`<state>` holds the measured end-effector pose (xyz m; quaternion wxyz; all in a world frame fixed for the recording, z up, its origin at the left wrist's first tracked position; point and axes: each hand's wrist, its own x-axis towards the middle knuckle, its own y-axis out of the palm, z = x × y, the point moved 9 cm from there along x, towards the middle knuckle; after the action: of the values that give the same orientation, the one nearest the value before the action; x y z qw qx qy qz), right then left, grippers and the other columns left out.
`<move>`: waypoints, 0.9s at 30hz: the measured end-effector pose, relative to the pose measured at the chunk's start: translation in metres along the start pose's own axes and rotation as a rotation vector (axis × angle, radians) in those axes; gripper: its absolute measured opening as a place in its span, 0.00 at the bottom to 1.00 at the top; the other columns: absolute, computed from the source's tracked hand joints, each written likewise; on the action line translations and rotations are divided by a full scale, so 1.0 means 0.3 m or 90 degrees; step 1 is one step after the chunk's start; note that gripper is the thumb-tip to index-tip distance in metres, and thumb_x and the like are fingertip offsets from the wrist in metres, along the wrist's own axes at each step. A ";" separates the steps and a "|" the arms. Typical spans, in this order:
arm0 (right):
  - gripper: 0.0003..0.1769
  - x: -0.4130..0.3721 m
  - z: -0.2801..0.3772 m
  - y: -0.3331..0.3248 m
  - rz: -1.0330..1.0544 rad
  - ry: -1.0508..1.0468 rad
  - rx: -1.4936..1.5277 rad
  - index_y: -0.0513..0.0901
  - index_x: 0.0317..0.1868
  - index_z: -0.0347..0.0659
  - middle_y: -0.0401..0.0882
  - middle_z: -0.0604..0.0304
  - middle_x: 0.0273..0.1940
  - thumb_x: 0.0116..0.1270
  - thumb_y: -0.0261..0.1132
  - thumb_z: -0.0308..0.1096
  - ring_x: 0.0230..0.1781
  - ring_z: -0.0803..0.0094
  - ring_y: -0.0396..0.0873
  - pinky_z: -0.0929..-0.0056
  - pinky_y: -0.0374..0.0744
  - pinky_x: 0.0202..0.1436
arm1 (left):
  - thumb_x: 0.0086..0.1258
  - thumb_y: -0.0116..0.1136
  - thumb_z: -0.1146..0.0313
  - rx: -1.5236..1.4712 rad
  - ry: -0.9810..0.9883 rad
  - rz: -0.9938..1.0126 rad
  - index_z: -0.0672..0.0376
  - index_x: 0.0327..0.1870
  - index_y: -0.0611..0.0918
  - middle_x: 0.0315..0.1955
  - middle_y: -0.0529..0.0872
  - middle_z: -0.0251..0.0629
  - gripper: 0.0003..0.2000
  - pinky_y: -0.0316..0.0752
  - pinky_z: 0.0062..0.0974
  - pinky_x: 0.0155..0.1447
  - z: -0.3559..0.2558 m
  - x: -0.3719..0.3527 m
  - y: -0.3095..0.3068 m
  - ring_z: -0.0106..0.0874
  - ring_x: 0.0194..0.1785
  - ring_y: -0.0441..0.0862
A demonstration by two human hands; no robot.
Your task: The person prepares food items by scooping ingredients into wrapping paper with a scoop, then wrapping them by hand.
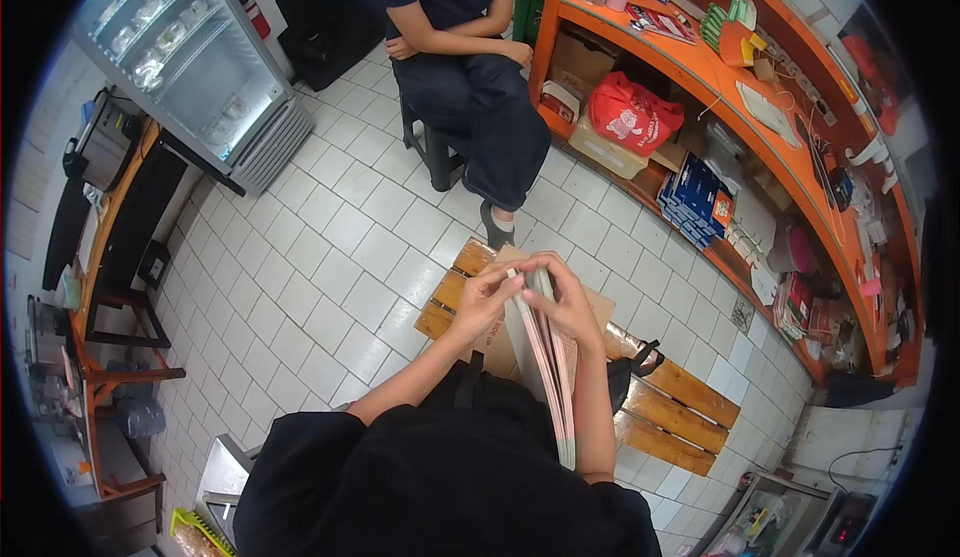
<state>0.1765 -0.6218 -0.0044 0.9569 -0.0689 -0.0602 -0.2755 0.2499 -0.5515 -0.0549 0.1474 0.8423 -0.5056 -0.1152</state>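
Both hands are in the middle of the view, close together at the far end of a long stack of thin sheets or booklets [552, 372]. My left hand [487, 302] pinches the stack's top left edge. On the right side, my right hand [562, 300] has its thumb and fingers closed round the same end. The stack stands on edge, with its layered side facing up, and reaches back toward my body. Beneath the hands lies a brown cardboard piece [505, 352] with printed letters, on a slatted wooden bench [680, 392].
A person [455, 67] sits on a black stool ahead, arms crossed. A glass-door fridge [190, 47] stands at the upper left. Orange shelves [700, 52] curve along the right, holding a red bag [634, 112] and blue boxes [693, 200]. A wooden desk [120, 217] is at left.
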 end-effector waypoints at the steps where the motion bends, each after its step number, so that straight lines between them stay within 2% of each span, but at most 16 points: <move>1: 0.16 -0.001 -0.001 0.001 0.003 0.002 0.002 0.74 0.42 0.36 0.71 0.58 0.42 0.50 0.63 0.25 0.47 0.68 0.69 0.74 0.64 0.55 | 0.65 0.53 0.70 -0.001 0.003 -0.006 0.62 0.49 0.78 0.45 0.74 0.34 0.13 0.63 0.21 0.53 0.001 0.000 -0.003 0.22 0.50 0.68; 15: 0.16 -0.001 -0.010 0.019 0.020 0.016 0.017 0.72 0.44 0.37 0.70 0.59 0.43 0.53 0.60 0.23 0.49 0.69 0.68 0.74 0.62 0.56 | 0.65 0.54 0.69 0.047 0.020 -0.001 0.64 0.49 0.77 0.45 0.74 0.36 0.14 0.64 0.20 0.53 0.013 0.002 -0.024 0.23 0.50 0.69; 18: 0.16 -0.006 -0.025 0.020 0.031 0.014 0.043 0.72 0.43 0.38 0.69 0.60 0.44 0.53 0.62 0.27 0.52 0.70 0.65 0.73 0.60 0.60 | 0.64 0.55 0.69 0.033 0.012 -0.007 0.67 0.48 0.77 0.46 0.75 0.38 0.14 0.64 0.20 0.53 0.006 -0.002 -0.017 0.25 0.51 0.70; 20: 0.15 -0.010 -0.050 0.020 0.029 0.018 0.048 0.72 0.43 0.39 0.69 0.61 0.44 0.54 0.61 0.25 0.52 0.70 0.65 0.74 0.60 0.59 | 0.66 0.51 0.71 0.070 0.017 -0.002 0.68 0.47 0.76 0.47 0.74 0.37 0.13 0.62 0.21 0.57 0.017 -0.001 -0.020 0.25 0.52 0.69; 22: 0.14 -0.013 -0.069 0.017 0.025 0.014 0.013 0.71 0.43 0.39 0.69 0.61 0.44 0.56 0.61 0.26 0.51 0.72 0.66 0.74 0.61 0.58 | 0.66 0.51 0.71 0.085 0.015 -0.001 0.68 0.48 0.76 0.46 0.75 0.36 0.13 0.63 0.21 0.56 0.053 0.006 -0.041 0.24 0.52 0.70; 24: 0.13 -0.008 -0.047 0.027 0.047 0.026 0.040 0.72 0.43 0.39 0.69 0.61 0.43 0.56 0.61 0.27 0.51 0.72 0.66 0.74 0.61 0.58 | 0.64 0.54 0.72 -0.006 -0.039 -0.026 0.66 0.47 0.78 0.43 0.75 0.35 0.12 0.63 0.20 0.55 0.097 0.007 -0.061 0.24 0.50 0.70; 27: 0.13 -0.007 -0.025 0.023 0.040 0.007 0.035 0.72 0.43 0.39 0.69 0.61 0.43 0.56 0.61 0.28 0.50 0.72 0.66 0.74 0.61 0.57 | 0.63 0.55 0.73 0.001 -0.029 -0.021 0.66 0.47 0.78 0.43 0.75 0.35 0.12 0.62 0.21 0.56 0.082 0.010 -0.062 0.24 0.50 0.70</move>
<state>0.1790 -0.6162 -0.0128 0.9669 -0.0433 -0.0605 -0.2441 0.2579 -0.5492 -0.0846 0.1332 0.8476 -0.4952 -0.1362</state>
